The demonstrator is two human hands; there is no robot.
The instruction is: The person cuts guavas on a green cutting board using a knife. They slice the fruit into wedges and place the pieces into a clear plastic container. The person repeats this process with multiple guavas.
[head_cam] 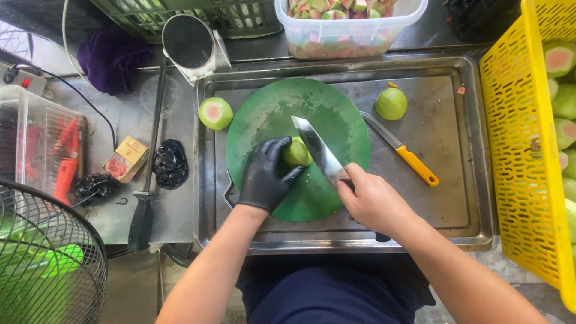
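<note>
Guava piece (pixel 295 152) is pinned on the round green cutting board (pixel 264 114) by the gloved left hand (pixel 264 177); a cleaver (pixel 318 150) is gripped in the bare right hand (pixel 373 201), blade laid against the fruit.

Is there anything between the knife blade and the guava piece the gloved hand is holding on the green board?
Nothing visible. The left hand holds the guava piece from its left, and the knife blade in the right hand already lies against its right side.
</note>
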